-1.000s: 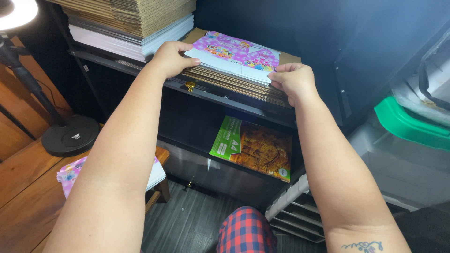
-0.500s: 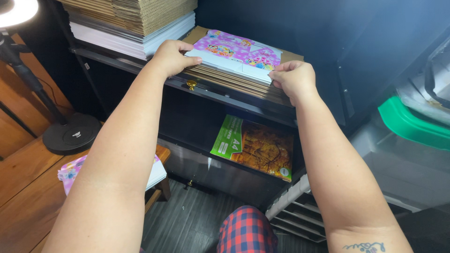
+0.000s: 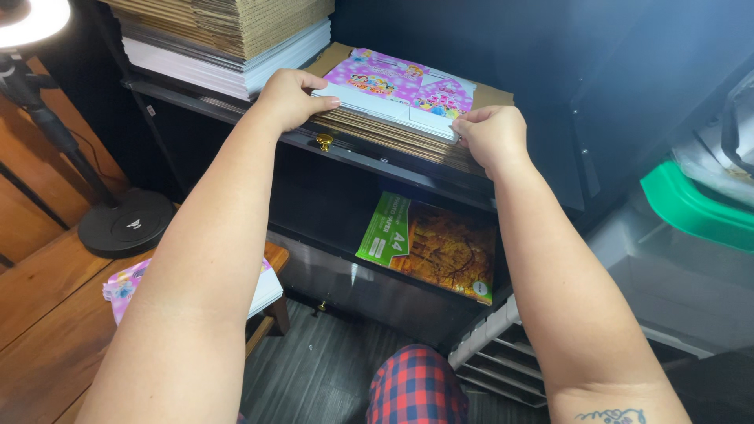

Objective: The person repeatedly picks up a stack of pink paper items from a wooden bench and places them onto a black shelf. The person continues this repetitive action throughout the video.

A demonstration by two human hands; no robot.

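Two hands pinch the flat pink printed carton (image 3: 397,90) atop the cardboard stack (image 3: 393,133), upper centre: my left hand (image 3: 289,98) and right hand (image 3: 491,135) grip its near edge; I judge it light, thin, bendable.

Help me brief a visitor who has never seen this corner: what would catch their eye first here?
Probably the pink printed flat box on top of a cardboard stack on the upper shelf, with the left hand and right hand gripping its near edge. Below it, a green and orange paper pack leans on the lower shelf. At far left, a glowing ring lamp stands over its round black base.
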